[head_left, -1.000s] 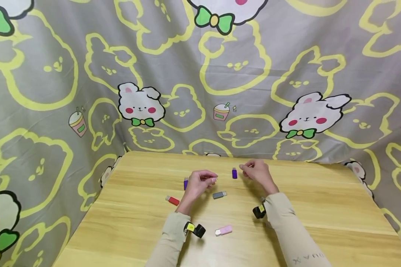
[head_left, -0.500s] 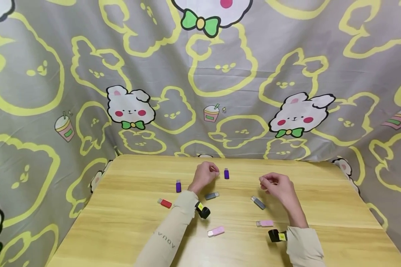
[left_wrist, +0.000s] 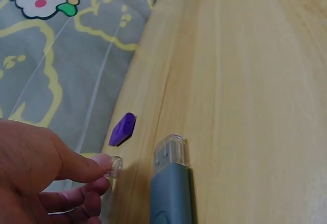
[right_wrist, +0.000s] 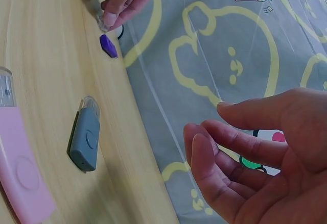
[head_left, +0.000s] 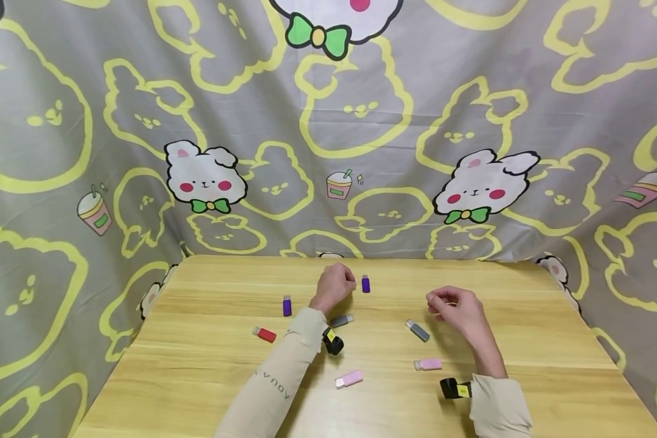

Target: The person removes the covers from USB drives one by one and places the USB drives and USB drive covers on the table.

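On my feed, left hand (head_left: pixel 335 286) pinches a clear cap (left_wrist: pixel 116 167) just beside a purple USB stick (head_left: pixel 365 285) lying on the worktop (head_left: pixel 186 383). I see the right hand (head_left: pixel 461 311) well apart from the left, loosely curved, grip parted, near a grey USB stick (head_left: pixel 418 331).

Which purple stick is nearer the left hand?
The purple stick just right of the left hand; the other purple stick lies farther off, to that hand's left.

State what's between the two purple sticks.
In the head view, the left hand is between the left purple stick and the right purple stick; the left wrist view shows it pinching a clear piece.
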### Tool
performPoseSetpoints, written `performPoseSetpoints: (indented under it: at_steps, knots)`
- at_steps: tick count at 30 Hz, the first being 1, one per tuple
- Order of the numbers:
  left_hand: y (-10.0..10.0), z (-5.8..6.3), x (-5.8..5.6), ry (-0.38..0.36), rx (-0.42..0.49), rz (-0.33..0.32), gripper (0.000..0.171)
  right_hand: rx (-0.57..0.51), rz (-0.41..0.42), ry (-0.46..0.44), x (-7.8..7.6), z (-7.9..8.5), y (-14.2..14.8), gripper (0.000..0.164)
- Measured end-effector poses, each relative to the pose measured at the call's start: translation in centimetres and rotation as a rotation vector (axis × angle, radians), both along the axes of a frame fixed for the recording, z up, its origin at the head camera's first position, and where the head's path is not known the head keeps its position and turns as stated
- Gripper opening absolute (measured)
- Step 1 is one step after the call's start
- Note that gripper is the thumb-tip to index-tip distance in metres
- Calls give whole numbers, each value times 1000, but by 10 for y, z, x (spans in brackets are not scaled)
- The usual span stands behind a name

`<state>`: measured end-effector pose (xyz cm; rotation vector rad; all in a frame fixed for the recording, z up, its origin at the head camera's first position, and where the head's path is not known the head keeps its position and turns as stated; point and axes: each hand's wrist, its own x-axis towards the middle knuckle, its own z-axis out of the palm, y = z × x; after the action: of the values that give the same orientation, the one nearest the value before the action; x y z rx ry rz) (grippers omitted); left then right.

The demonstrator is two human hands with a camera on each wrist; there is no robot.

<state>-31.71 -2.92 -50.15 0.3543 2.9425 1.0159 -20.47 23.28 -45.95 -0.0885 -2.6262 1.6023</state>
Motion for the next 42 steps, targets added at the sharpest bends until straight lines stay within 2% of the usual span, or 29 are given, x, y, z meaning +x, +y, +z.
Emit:
performPoseSetpoints:
  at_steps: [4,11,19,23,26,28,32,37,42]
  knots:
    - [0,1,1,-12,-41,17,4,1,11,-16,1,-1,-1,25]
    - [0,4,4,-21,-91,31,15,-4,15,-26,3,-1,-4,25]
    - [-3,10,6,-36,-94,18,14,11,19,-23,2,0,-5,23]
    - [-8,17,8,14,8,-13,14,34,38,-13,3,3,-5,23]
    - [-13,29,12,89,101,-51,19,50,69,-7,5,6,-4,22]
    - [-17,38,18,138,161,-66,20,75,92,-8,6,8,-3,20]
    - [-29,53,35,177,288,-60,22,184,122,-17,8,8,-2,18]
    - [-51,52,60,189,412,-51,27,319,156,-32,7,1,-4,16]
    - [-73,46,79,203,465,0,24,380,175,-96,6,-9,-12,15]
